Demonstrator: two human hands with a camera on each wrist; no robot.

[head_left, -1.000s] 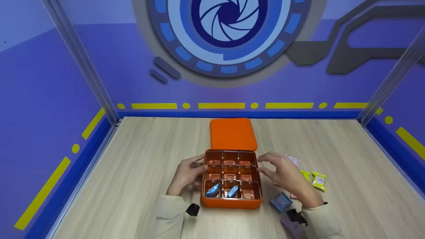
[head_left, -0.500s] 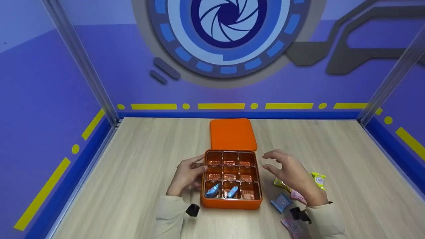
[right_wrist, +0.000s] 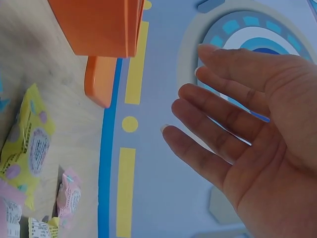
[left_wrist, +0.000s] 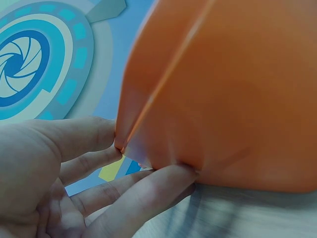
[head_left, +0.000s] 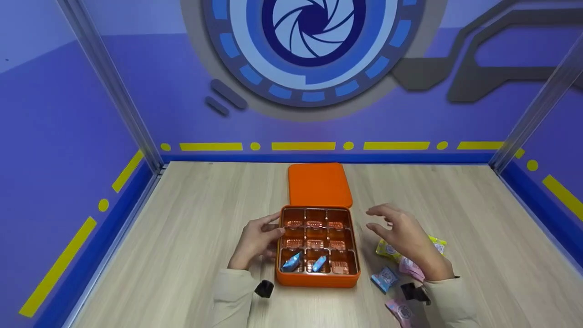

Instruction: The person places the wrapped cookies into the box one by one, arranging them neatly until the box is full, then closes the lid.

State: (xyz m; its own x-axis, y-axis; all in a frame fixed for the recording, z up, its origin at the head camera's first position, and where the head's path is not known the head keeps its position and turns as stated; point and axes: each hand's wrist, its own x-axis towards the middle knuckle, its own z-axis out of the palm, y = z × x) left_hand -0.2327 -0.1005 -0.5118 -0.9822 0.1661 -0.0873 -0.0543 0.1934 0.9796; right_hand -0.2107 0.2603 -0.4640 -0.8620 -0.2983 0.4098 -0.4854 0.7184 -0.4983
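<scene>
An orange box [head_left: 317, 279] with a clear divider grid stands in the middle of the table, its top uncovered. Two blue wrapped candies [head_left: 292, 261] lie in the front row, one in the left compartment and one in the middle. My left hand [head_left: 256, 240] grips the box's left side, thumb at the rim; in the left wrist view, other fingers meet the orange wall [left_wrist: 237, 124]. Off the box's right side, my right hand [head_left: 405, 234] hovers with nothing in it, fingers loosely bent and apart. Beneath it are a yellow candy [head_left: 387, 249] and a pink candy [head_left: 411, 269].
Directly behind the box lies its orange lid [head_left: 319, 184]. A blue candy [head_left: 384, 279] and a pinkish candy [head_left: 401, 312] lie at the front right. Another pink candy [right_wrist: 68, 196] shows in the right wrist view. Purple panels [head_left: 291, 127] enclose the table's back and sides.
My right hand has left the box's right edge and drawn off to the right, uncovering some candies beneath it. My left hand, the box and the candies inside stay put.
</scene>
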